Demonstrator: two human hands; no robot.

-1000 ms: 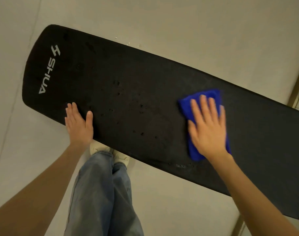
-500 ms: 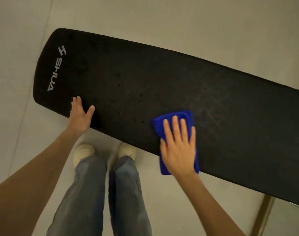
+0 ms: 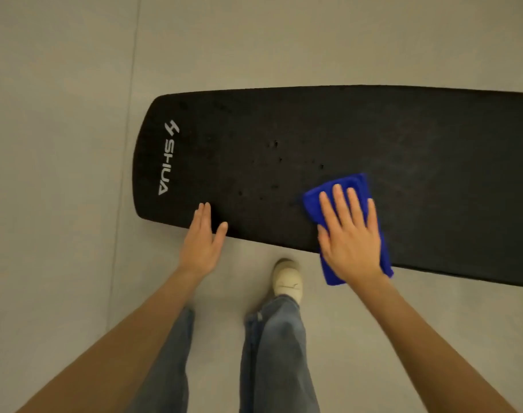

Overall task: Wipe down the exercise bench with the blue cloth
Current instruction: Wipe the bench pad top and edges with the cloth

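Observation:
A long black padded exercise bench (image 3: 433, 150) runs across the view, with a white SHUA logo (image 3: 168, 162) near its rounded left end. Small dark droplets dot the pad around its middle. The folded blue cloth (image 3: 348, 186) lies on the pad's near edge and hangs a little over it. My right hand (image 3: 351, 236) presses flat on the cloth, fingers spread, covering most of it. My left hand (image 3: 205, 238) rests at the near edge of the bench, left of the cloth, fingertips on the pad and nothing in it.
Pale tiled floor (image 3: 60, 204) surrounds the bench. My legs in blue jeans (image 3: 272, 347) and one light shoe (image 3: 287, 277) stand just in front of the bench's near edge, between my two arms.
The cloth under my right hand has slid left along the pad toward the logo end. The view has shifted, so the bench now lies nearly level. My left hand has slipped back toward the edge.

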